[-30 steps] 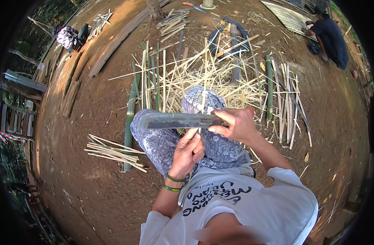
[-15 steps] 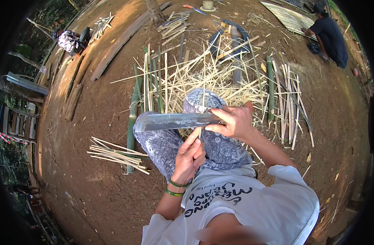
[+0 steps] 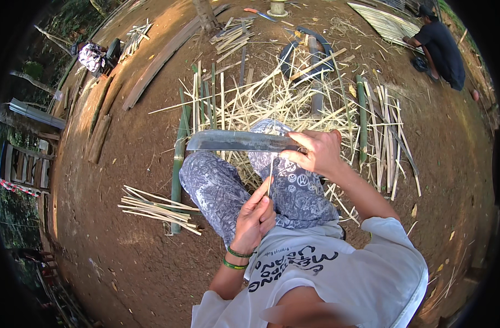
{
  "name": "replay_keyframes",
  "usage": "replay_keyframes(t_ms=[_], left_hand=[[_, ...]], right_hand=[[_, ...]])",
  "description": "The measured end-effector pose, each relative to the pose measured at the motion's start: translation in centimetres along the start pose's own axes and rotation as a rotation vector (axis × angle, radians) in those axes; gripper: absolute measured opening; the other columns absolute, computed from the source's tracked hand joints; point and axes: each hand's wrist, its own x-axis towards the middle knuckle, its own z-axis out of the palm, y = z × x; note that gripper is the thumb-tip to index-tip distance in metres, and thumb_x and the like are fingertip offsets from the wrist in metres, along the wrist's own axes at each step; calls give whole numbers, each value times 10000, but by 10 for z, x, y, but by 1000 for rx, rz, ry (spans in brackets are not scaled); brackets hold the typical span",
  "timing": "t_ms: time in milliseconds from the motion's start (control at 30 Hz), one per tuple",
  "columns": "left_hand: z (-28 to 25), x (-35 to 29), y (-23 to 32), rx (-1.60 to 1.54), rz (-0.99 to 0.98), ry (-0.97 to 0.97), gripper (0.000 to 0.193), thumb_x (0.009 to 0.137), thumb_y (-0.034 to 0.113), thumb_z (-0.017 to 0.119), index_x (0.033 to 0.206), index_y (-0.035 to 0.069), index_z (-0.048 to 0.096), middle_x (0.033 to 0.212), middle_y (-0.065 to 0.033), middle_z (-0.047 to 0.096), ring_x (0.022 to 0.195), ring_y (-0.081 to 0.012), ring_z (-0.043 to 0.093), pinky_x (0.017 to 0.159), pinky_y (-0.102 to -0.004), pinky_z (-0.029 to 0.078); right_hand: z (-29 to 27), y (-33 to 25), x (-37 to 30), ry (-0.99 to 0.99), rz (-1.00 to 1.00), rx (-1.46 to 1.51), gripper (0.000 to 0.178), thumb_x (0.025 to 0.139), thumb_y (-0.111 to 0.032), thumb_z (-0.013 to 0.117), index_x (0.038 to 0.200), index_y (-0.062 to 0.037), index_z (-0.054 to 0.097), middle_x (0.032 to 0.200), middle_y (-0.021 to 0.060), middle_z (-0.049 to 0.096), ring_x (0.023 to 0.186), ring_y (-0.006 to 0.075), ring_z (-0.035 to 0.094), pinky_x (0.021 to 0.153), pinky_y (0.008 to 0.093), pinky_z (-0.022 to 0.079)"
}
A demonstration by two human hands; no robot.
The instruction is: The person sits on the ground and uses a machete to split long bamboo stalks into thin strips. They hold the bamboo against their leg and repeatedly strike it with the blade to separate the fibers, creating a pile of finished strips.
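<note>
My right hand (image 3: 319, 152) is closed around the handle end of a broad machete (image 3: 233, 141). Its blade lies crosswise over my knees and points left. Below it, my left hand (image 3: 255, 217) pinches a thin bamboo strip (image 3: 271, 169) between thumb and fingers. The strip runs away from me up to the blade and passes behind it, near my right fingers. Whether the edge is biting into the strip, I cannot tell. The machete's handle is mostly hidden by my right hand.
Loose bamboo shavings (image 3: 250, 112) lie beyond my knees. Cut strips are piled at the left (image 3: 157, 206) and right (image 3: 391, 139). Green bamboo poles (image 3: 179, 164) flank me. A dark ring (image 3: 285, 57) lies ahead. A person (image 3: 441, 49) squats at the far right by a slatted panel (image 3: 384, 23).
The machete and my right hand have moved away from me along the strip, up past my knees. My left hand has drawn slightly nearer, still holding the strip.
</note>
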Motion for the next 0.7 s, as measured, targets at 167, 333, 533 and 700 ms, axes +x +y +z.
replay_keyframes(t_ms=[167, 333, 533, 700], left_hand=[[0, -1, 3, 30, 23, 42, 475, 1077, 137, 416, 1548, 136, 352, 628, 67, 277, 475, -34, 265, 439, -198, 255], [-4, -15, -8, 36, -8, 29, 463, 1072, 128, 426, 1532, 140, 383, 638, 69, 259, 477, -32, 247, 444, -192, 239], [-19, -29, -20, 12, -21, 35, 487, 1067, 78, 425, 1546, 136, 361, 650, 62, 271, 507, -40, 268, 455, -200, 248], [-20, -26, -25, 153, 47, 149, 499, 1061, 67, 443, 1548, 125, 355, 639, 74, 317, 523, -25, 305, 463, -199, 268]], right_hand=[[-5, -13, -5, -90, -206, 99, 549, 756, -598, 763, 952, -85, 753, 623, 64, 634, 489, 241, 623, 442, 374, 453], [-5, 11, 14, -23, -68, 39, 502, 789, -557, 755, 950, -82, 755, 648, 111, 679, 518, 264, 644, 465, 384, 460], [-7, 48, 39, -160, 259, 6, 560, 841, -632, 669, 976, -99, 774, 571, 64, 639, 451, 251, 582, 473, 398, 430], [-6, 55, 48, -63, 456, 417, 440, 905, -469, 683, 1040, -58, 761, 630, 63, 654, 555, 159, 591, 549, 347, 428]])
